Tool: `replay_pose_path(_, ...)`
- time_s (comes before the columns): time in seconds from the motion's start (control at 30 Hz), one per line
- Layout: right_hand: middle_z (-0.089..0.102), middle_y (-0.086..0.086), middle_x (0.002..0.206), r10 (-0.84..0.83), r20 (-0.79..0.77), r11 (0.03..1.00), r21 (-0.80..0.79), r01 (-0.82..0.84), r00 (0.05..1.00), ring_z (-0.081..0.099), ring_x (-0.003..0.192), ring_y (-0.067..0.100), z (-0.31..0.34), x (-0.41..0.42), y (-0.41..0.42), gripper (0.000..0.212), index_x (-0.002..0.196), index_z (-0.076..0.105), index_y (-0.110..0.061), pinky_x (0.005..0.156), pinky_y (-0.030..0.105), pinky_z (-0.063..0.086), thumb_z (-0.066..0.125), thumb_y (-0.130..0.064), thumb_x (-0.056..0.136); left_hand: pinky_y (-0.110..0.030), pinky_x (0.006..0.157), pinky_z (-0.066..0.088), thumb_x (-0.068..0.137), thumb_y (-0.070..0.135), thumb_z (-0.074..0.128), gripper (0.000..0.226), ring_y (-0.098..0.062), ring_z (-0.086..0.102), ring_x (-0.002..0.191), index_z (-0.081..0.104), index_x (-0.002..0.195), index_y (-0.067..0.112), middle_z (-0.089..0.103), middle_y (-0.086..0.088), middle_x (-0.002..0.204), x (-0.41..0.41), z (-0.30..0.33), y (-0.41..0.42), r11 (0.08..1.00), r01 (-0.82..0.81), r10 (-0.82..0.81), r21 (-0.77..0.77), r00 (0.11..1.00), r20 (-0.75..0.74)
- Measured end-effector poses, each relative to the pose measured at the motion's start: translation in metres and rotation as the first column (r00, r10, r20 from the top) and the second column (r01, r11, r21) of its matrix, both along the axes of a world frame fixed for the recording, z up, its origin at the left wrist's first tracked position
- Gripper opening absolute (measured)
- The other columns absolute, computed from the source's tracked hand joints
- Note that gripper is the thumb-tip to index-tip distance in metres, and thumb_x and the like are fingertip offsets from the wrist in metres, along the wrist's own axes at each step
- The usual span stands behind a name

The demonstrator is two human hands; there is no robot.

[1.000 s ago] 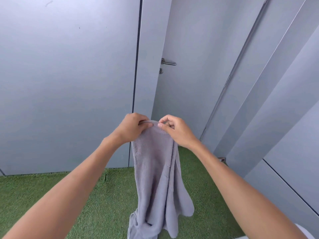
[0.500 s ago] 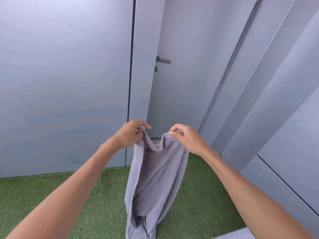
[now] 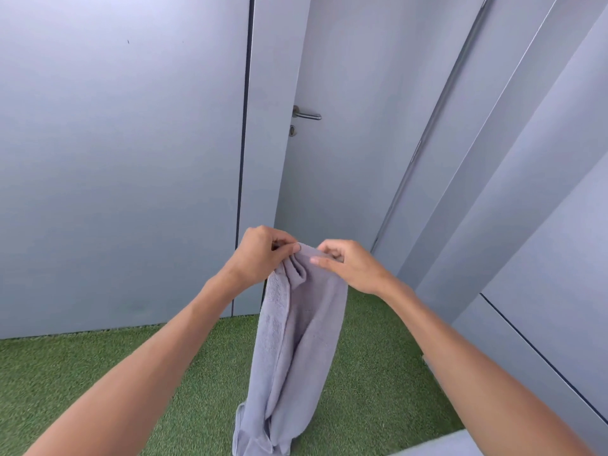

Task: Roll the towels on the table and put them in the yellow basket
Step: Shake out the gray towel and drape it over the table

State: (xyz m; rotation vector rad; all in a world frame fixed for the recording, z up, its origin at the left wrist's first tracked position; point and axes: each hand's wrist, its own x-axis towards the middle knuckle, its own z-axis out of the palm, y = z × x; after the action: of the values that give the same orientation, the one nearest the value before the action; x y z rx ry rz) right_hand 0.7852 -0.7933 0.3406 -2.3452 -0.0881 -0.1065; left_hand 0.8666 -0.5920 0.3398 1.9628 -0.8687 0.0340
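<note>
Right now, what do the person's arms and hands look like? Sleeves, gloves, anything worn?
Both arms are bare from the lower frame edge to the wrists: no sleeves show. The left hand and right hand wear no gloves, and no rings, watch or bands can be seen. No markings or straps show on either forearm.

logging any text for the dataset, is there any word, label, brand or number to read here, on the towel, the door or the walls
None: no readable text in the head view.
The grey towel, pinched at its top edge by the left hand and right hand, shows no tag or print.
The door handle and grey wall panels bear no sign.
</note>
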Motion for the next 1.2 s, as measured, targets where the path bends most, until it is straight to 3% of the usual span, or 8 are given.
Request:
replay_pose_path(0.17, 0.067, -0.014, 0.064, -0.074, -0.166, 0.997, -0.004, 0.074, 0.983, 0.06, 0.057, -0.002, -0.012, -0.03, -0.033, 0.024, 0.086, 0.063, -0.015, 0.063, 0.023, 0.044, 0.06, -0.038, 0.093, -0.037, 0.074, 0.052, 0.089, 0.021, 0.065, 0.017, -0.02, 0.056, 0.063, 0.073, 0.077, 0.01, 0.071, -0.012, 0.075, 0.033, -0.006, 0.034, 0.979, -0.199, 0.195, 0.044, 0.977, 0.084)
replay_pose_path(0.3, 0.04, -0.012, 0.044, -0.219, 0.033, 0.974, -0.05, 0.221, 0.975, 0.031, 0.042, 0.003, -0.012, -0.034, -0.042, 0.018, 0.085, 0.062, -0.018, 0.052, 0.02, 0.024, 0.059, -0.033, 0.094, -0.02, 0.06, 0.052, 0.088, 0.018, 0.068, 0.013, -0.01, 0.066, 0.058, 0.073, 0.078, 0.024, 0.071, 0.002, 0.064, 0.037, -0.014, 0.052, 0.959, -0.248, 0.247, 0.134, 0.969, 0.028)
replay_pose_path(0.47, 0.057, -0.001, 0.063, -0.089, 0.217, 0.962, -0.235, 0.141, 0.972, 0.046, 0.056, 0.02, 0.003, -0.011, -0.013, 0.019, 0.094, 0.062, -0.032, 0.061, 0.035, 0.043, 0.057, -0.05, 0.089, -0.005, 0.064, 0.038, 0.078, 0.026, 0.079, 0.068, 0.007, 0.054, 0.058, 0.048, 0.139, 0.028, 0.065, 0.008, 0.065, -0.003, -0.018, 0.011, 0.99, 0.026, -0.017, 0.139, 0.998, -0.066)
replay_pose_path(0.6, 0.063, 0.001, 0.072, 0.022, 0.243, 0.965, -0.259, 0.043, 0.97, 0.048, 0.058, 0.02, 0.018, -0.011, 0.002, 0.015, 0.093, 0.065, -0.029, 0.062, 0.035, 0.042, 0.061, -0.044, 0.091, -0.014, 0.046, 0.034, 0.085, 0.026, 0.072, 0.012, -0.006, 0.039, 0.041, 0.072, 0.094, 0.018, 0.062, -0.015, 0.063, -0.017, -0.017, -0.012, 0.993, 0.108, -0.104, 0.048, 0.991, -0.087)
replay_pose_path(0.67, 0.055, 0.004, 0.062, -0.003, 0.221, 0.977, -0.206, 0.05, 0.975, 0.041, 0.054, 0.015, 0.019, -0.015, -0.003, 0.015, 0.088, 0.065, -0.029, 0.055, 0.031, 0.035, 0.065, -0.044, 0.088, -0.019, 0.046, 0.034, 0.086, 0.027, 0.07, 0.017, -0.008, 0.037, 0.043, 0.069, 0.079, 0.012, 0.061, -0.018, 0.064, -0.016, -0.018, -0.014, 0.998, 0.057, -0.057, 0.006, 0.997, -0.053)
replay_pose_path(0.93, 0.039, -0.004, 0.06, -0.151, -0.234, 0.959, -0.269, 0.085, 0.96, 0.036, 0.055, 0.014, -0.029, -0.06, -0.079, 0.042, 0.063, 0.046, -0.016, 0.056, 0.032, 0.027, 0.064, -0.046, 0.088, -0.014, 0.043, 0.04, 0.086, 0.017, 0.07, 0.007, -0.001, 0.05, 0.039, 0.071, 0.079, 0.016, 0.067, -0.006, 0.065, -0.004, -0.017, 0.003, 0.997, -0.063, 0.065, 0.043, 0.996, -0.057)
replay_pose_path(1.07, 0.066, -0.011, 0.074, -0.174, -0.372, 0.948, -0.313, 0.054, 0.912, 0.061, 0.066, 0.006, -0.037, -0.081, -0.097, 0.02, 0.077, 0.067, -0.02, 0.064, 0.026, 0.049, 0.063, -0.033, 0.092, -0.019, 0.053, 0.048, 0.084, 0.017, 0.072, 0.009, -0.006, 0.056, 0.047, 0.071, 0.076, 0.021, 0.068, 0.0, 0.063, -0.013, -0.036, -0.01, 0.996, -0.05, 0.057, 0.075, 0.994, -0.097)
replay_pose_path(1.2, 0.044, -0.01, 0.053, -0.356, -0.404, 0.876, -0.459, 0.15, 0.843, 0.039, 0.05, 0.01, -0.064, -0.107, -0.132, 0.023, 0.067, 0.058, -0.021, 0.054, 0.027, 0.03, 0.067, -0.027, 0.087, -0.013, 0.054, 0.045, 0.085, 0.014, 0.07, 0.01, -0.008, 0.06, 0.048, 0.071, 0.075, 0.015, 0.068, 0.002, 0.057, -0.036, -0.051, -0.032, 0.997, 0.025, -0.011, 0.073, 0.984, -0.179)
